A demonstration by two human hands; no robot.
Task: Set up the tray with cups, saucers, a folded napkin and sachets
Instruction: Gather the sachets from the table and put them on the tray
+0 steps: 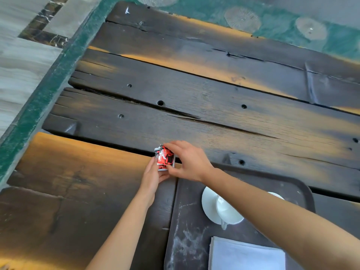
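My left hand [153, 177] and right hand [188, 162] both grip a small bundle of red, black and white sachets [164, 157], fingers curled round it from either side, just beyond the far left corner of the dark tray [187, 223]. On the tray a white cup [228, 211] sits on its saucer [208, 202], with a folded white napkin [245, 254] nearer me. Below lies a table [194, 98] of heavy dark planks, cracked, drilled with holes and worn to orange in patches. To the left, a green border [48, 84] meets grey floor tiles [21, 65].
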